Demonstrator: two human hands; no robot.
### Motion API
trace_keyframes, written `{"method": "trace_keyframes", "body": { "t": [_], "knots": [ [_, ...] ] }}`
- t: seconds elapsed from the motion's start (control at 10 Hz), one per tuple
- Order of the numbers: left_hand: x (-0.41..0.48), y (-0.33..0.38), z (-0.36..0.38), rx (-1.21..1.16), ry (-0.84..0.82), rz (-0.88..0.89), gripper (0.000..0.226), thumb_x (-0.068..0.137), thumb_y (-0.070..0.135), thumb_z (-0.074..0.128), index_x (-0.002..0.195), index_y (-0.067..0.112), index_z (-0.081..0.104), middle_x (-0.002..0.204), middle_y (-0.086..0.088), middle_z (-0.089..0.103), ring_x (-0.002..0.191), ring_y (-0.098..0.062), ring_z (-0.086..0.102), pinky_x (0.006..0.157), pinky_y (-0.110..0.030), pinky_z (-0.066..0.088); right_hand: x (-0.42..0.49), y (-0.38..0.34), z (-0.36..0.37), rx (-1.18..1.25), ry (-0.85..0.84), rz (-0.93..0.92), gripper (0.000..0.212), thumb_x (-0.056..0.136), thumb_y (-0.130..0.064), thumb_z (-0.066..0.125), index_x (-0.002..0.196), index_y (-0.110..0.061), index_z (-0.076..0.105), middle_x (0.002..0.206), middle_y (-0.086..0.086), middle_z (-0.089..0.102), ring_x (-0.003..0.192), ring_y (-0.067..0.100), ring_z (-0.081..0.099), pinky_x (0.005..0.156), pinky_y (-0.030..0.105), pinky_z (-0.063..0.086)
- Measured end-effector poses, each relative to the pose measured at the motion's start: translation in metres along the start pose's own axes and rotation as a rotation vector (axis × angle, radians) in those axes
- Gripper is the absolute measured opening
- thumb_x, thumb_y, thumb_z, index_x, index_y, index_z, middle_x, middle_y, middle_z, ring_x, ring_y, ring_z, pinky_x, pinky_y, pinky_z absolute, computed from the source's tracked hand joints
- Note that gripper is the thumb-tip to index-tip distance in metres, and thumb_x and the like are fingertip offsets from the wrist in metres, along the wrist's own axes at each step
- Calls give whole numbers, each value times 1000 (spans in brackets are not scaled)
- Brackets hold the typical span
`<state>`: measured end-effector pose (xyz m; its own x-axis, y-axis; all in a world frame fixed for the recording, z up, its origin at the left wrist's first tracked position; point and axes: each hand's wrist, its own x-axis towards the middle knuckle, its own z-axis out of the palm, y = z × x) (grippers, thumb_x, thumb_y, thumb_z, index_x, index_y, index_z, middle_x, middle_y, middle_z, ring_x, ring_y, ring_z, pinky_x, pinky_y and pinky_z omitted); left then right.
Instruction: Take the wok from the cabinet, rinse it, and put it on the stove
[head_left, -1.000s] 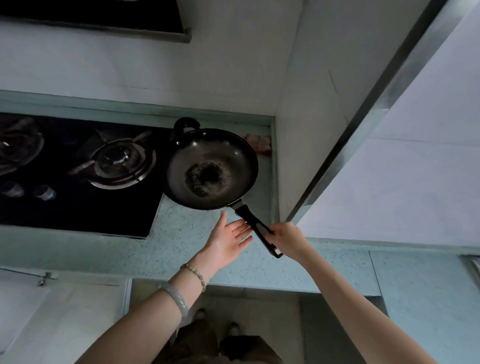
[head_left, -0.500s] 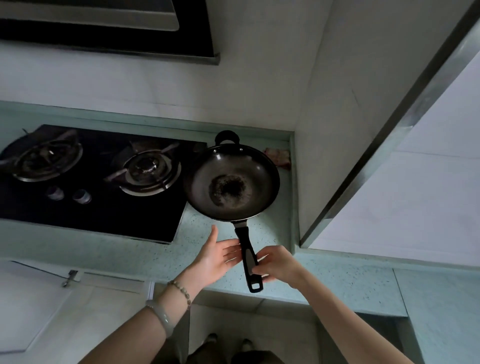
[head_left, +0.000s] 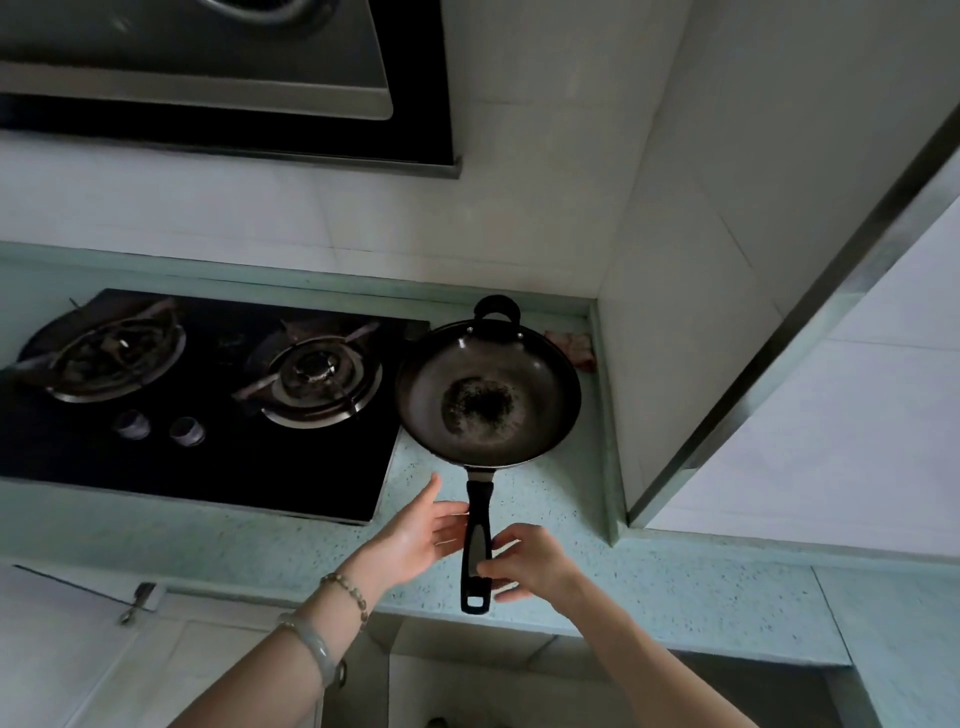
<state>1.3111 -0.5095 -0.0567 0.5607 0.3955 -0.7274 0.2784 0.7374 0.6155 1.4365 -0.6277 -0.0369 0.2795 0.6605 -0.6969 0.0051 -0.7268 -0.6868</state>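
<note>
A black wok (head_left: 488, 392) with a dark burnt patch in its bowl is held over the pale green counter, just right of the stove (head_left: 208, 405). Its long black handle (head_left: 477, 540) points toward me. My right hand (head_left: 530, 564) pinches the lower part of that handle. My left hand (head_left: 421, 532) is open with its fingers spread, and its fingertips reach the left side of the handle. The stove's right burner (head_left: 314, 379) lies left of the wok's bowl, the left burner (head_left: 111, 358) further off.
A range hood (head_left: 223, 78) hangs over the stove. A tiled wall corner and a metal-edged frame (head_left: 779, 332) rise close on the right. A pinkish cloth (head_left: 574, 345) lies in the back corner. Two knobs (head_left: 158, 427) sit at the stove's front. White cabinet doors (head_left: 78, 654) lie below left.
The handle has swung from pointing right to pointing straight at me. My left hand has closed in on the handle. The view has shifted so the stove sits further right and lower.
</note>
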Motion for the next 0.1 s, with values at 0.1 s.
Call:
{"method": "trace_keyframes", "body": {
  "t": [0.1],
  "knots": [
    [-11, 14, -2, 277, 21, 32, 46, 92, 51, 47, 109, 10, 59, 120, -14, 62, 97, -19, 62, 96, -36, 50, -6, -12, -19, -189, -92, 18, 42, 83, -27, 69, 121, -15, 55, 94, 5, 67, 79, 15, 67, 74, 31, 59]
  ]
}}
